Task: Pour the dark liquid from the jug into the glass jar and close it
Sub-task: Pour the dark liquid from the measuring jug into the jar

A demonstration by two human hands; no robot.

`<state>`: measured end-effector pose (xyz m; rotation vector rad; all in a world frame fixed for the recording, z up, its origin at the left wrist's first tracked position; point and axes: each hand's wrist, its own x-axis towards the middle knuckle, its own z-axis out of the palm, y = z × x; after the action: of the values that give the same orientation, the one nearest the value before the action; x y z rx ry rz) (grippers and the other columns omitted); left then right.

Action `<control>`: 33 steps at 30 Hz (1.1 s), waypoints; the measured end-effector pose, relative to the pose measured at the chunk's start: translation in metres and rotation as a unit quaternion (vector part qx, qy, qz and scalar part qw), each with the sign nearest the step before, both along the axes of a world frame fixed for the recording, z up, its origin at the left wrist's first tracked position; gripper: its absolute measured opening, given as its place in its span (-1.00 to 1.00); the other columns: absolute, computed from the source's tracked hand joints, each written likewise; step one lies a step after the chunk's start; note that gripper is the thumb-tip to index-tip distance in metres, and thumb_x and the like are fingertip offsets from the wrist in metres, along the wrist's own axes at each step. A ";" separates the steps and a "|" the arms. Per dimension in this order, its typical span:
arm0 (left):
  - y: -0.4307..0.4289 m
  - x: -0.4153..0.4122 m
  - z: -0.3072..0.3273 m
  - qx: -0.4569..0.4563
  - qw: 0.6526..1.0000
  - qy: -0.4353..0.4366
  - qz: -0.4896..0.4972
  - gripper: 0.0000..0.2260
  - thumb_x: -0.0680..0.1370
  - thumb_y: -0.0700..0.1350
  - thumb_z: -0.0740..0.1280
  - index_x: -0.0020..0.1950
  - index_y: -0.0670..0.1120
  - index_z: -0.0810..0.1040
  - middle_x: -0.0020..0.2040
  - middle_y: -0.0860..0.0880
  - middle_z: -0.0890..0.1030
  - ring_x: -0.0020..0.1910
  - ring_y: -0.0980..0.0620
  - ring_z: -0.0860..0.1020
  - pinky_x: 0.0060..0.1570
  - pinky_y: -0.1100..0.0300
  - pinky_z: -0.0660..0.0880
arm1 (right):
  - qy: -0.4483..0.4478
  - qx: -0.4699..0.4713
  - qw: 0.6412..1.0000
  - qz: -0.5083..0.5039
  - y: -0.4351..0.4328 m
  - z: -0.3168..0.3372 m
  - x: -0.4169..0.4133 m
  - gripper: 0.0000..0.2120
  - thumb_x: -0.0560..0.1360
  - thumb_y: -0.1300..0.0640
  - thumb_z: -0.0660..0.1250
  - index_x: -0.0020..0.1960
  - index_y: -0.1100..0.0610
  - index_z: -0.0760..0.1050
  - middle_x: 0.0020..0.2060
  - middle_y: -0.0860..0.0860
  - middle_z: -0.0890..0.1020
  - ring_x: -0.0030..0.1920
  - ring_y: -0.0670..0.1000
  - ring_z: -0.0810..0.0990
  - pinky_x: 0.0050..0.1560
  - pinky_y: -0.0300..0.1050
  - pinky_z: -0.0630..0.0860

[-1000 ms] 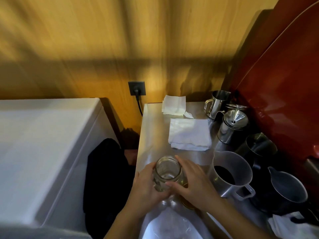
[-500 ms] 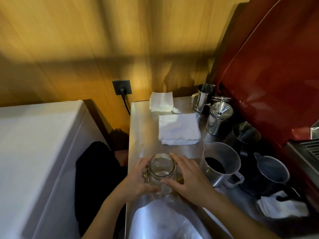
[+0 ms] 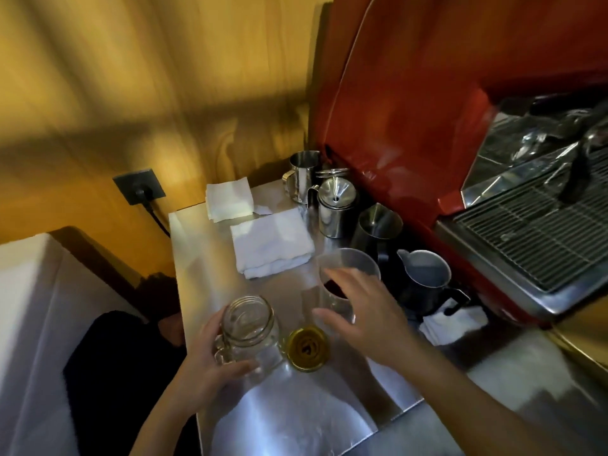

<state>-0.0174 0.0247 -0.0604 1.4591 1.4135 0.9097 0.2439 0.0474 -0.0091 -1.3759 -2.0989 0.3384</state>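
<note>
An empty glass jar (image 3: 249,327) with a side handle stands upright on the steel counter (image 3: 204,258). My left hand (image 3: 210,366) is wrapped around its near left side. A gold lid (image 3: 307,347) lies flat just right of the jar, its inside facing up. Behind the lid stands a metal jug (image 3: 352,268) with dark liquid inside. My right hand (image 3: 358,311) hovers over the jug's near side with fingers spread, holding nothing; whether it touches the jug is unclear.
Folded white cloths (image 3: 271,246) lie behind the jar. Several steel and dark pitchers (image 3: 424,274) crowd the right side beside a red espresso machine (image 3: 427,126) with a drip grate (image 3: 533,235). A white appliance (image 3: 29,324) sits left of the counter.
My right hand left the jar and moved right toward the jug, uncovering the gold lid. The view swung right, bringing the machine's grate into sight.
</note>
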 end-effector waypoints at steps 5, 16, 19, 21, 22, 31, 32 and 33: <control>0.003 0.002 -0.002 0.000 1.000 -0.015 -0.007 -0.27 -0.02 0.09 0.57 0.12 0.28 0.43 0.13 0.12 0.56 0.06 0.33 0.54 -0.05 0.42 0.40 | 0.020 0.009 0.991 -0.131 -0.005 -0.014 0.034 -0.54 0.41 0.02 0.43 0.20 0.23 0.45 0.06 0.16 0.59 0.06 0.17 0.54 0.06 0.08 0.45; 0.000 0.003 -0.003 0.005 0.999 -0.028 -0.023 -0.26 0.13 -0.15 0.61 0.21 0.19 0.40 0.19 0.05 0.55 0.07 0.34 0.55 -0.06 0.52 0.43 | 0.117 -0.161 0.964 -0.174 0.004 -0.043 0.052 -0.93 0.46 0.17 0.35 -0.15 0.12 0.46 -0.20 0.04 0.54 -0.20 0.03 0.51 -0.15 0.04 0.48; -0.001 0.002 -0.005 0.001 0.999 -0.040 -0.023 -0.22 0.14 -0.19 0.65 0.27 0.14 0.40 0.19 0.00 0.57 0.13 0.23 0.56 -0.02 0.44 0.47 | 0.152 -0.183 0.956 -0.173 0.009 -0.045 0.054 -0.88 0.48 0.21 0.31 -0.23 0.13 0.47 -0.30 0.07 0.57 -0.27 -0.01 0.52 -0.26 -0.08 0.46; -0.002 0.002 -0.005 -0.004 0.999 -0.047 -0.024 -0.16 0.13 -0.12 0.66 0.34 0.05 0.39 0.22 -0.03 0.56 0.19 0.11 0.55 0.06 0.34 0.48 | 0.208 -0.204 0.942 -0.164 0.012 -0.044 0.053 -0.81 0.48 0.22 0.33 -0.29 0.07 0.47 -0.38 0.00 0.55 -0.36 -0.15 0.50 -0.34 -0.26 0.42; -0.002 0.002 -0.005 -0.006 0.998 -0.050 -0.023 -0.15 0.12 -0.09 0.64 0.36 0.01 0.38 0.24 -0.04 0.56 0.21 0.08 0.55 0.11 0.29 0.46 | 0.245 -0.213 0.932 -0.161 0.013 -0.043 0.052 -0.79 0.48 0.24 0.34 -0.30 0.05 0.47 -0.40 -0.02 0.54 -0.39 -0.18 0.49 -0.34 -0.29 0.42; -0.005 0.006 -0.003 -0.011 0.999 -0.043 0.000 -0.19 0.16 -0.17 0.63 0.35 0.02 0.39 0.26 -0.08 0.54 0.20 0.10 0.55 0.13 0.29 0.48 | 0.430 -0.208 0.869 -0.127 0.020 -0.031 0.039 -0.84 0.50 0.18 0.32 -0.25 0.03 0.53 -0.31 -0.03 0.59 -0.22 -0.08 0.54 -0.19 -0.16 0.44; -0.006 0.007 -0.003 -0.013 0.999 -0.042 0.004 -0.17 0.16 -0.15 0.63 0.38 0.00 0.37 0.28 -0.08 0.53 0.24 0.05 0.53 0.20 0.20 0.47 | 0.433 -0.202 0.870 -0.122 0.021 -0.031 0.037 -0.85 0.50 0.16 0.31 -0.24 0.02 0.53 -0.28 -0.03 0.59 -0.20 -0.10 0.54 -0.18 -0.17 0.43; -0.006 0.007 -0.002 -0.014 0.999 -0.042 0.007 -0.16 0.16 -0.11 0.62 0.39 -0.01 0.36 0.29 -0.08 0.52 0.26 0.02 0.52 0.24 0.13 0.45 | 0.438 -0.196 0.870 -0.119 0.022 -0.031 0.036 -0.86 0.50 0.14 0.31 -0.23 0.02 0.54 -0.26 -0.02 0.59 -0.20 -0.13 0.54 -0.18 -0.20 0.42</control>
<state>-0.0105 0.0188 -0.0628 1.3768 1.3702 0.9458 0.2800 0.0694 -0.0400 -1.3124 -1.1263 1.0956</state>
